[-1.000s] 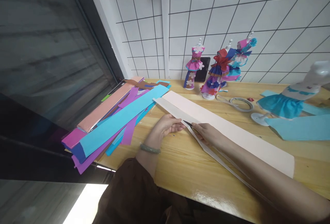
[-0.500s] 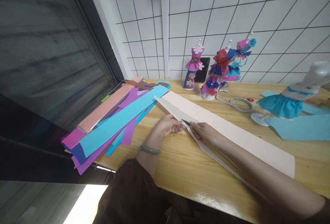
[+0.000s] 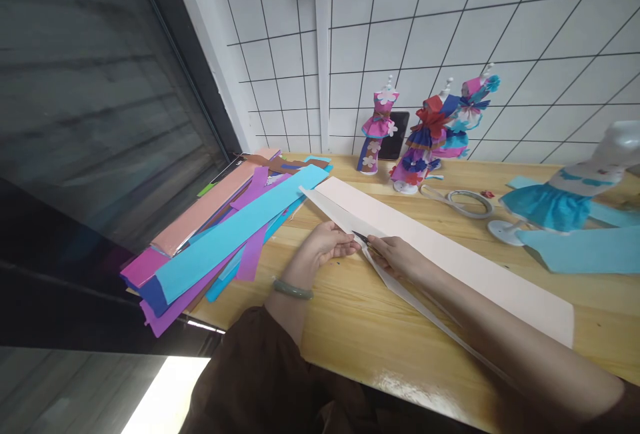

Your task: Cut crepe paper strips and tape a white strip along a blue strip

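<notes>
A long pale pink paper sheet (image 3: 445,247) lies slanted across the wooden table, its near edge lifted as a white-looking flap (image 3: 330,211). My left hand (image 3: 327,244) pinches that raised edge between thumb and fingers. Close beside it, my right hand (image 3: 395,255) is closed round a pair of dark-bladed scissors (image 3: 360,237), mostly covered by the fingers. The blades lie at the paper's edge, pointing left toward my left fingertips. My right forearm crosses over the sheet and hides part of it.
Coloured paper strips (image 3: 240,227) are piled at the left. Along the back stand small dressed mannequins (image 3: 375,131) and a dark phone-like slab (image 3: 395,135). A roll of tape (image 3: 469,204) lies near a mannequin in a blue skirt (image 3: 547,206), with blue paper (image 3: 595,247) at the right.
Both hands stay almost in place with the scissors at the paper's edge. The whole view has shifted very slightly.
</notes>
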### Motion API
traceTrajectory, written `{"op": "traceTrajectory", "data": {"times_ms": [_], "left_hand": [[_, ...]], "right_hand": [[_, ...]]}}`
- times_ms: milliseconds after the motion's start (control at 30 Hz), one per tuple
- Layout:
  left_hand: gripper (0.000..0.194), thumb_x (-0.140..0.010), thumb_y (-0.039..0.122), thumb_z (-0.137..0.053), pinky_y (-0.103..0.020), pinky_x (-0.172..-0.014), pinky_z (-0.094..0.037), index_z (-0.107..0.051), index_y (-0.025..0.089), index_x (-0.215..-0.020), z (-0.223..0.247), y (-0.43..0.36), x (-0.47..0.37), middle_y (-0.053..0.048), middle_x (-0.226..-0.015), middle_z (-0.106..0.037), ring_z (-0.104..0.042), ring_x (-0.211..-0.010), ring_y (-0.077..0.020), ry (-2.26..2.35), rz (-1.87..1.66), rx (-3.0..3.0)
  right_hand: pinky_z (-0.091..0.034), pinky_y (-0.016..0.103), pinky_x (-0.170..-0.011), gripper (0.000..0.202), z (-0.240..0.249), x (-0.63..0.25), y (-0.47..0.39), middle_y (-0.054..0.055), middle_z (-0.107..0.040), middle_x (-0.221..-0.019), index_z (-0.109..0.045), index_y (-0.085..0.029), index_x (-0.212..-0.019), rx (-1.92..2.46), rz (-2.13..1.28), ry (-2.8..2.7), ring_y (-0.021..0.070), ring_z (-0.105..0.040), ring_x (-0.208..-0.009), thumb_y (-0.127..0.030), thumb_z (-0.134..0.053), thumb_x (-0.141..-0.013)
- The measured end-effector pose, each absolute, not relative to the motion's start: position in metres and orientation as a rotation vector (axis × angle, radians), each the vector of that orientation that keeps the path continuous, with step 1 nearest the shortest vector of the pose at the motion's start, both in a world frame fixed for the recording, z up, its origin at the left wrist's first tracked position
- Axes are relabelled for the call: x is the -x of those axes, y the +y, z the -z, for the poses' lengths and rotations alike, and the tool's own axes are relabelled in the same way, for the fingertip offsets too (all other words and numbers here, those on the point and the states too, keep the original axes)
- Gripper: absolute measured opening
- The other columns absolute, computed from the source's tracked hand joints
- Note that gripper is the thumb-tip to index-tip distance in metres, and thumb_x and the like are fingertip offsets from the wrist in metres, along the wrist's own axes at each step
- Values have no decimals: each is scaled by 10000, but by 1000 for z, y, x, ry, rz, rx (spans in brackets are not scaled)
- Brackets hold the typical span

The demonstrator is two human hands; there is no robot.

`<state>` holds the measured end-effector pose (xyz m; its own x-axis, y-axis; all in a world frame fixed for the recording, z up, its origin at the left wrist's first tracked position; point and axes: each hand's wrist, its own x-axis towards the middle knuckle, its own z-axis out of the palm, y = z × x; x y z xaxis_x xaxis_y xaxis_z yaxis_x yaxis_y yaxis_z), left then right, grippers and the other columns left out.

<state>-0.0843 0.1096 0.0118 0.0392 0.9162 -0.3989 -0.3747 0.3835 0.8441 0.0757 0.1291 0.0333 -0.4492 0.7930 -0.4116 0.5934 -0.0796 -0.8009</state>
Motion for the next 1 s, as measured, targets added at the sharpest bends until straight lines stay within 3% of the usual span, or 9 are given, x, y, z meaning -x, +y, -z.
{"op": "traceTrajectory", "data": {"times_ms": [1000], "left_hand": [[240, -678, 16, -605, -209, -568, -498, -515, 113, -878, -13, 108, 86, -59, -691, -629, -617, -578, -114, 1058, -1126, -618]], "right_hand": [[-160, 227, -389, 395, -30, -74, 132, -74, -239, -426, -299, -201, -540, 1407, -1559, -1982, 47, -194, -363, -478, -297, -821]]}}
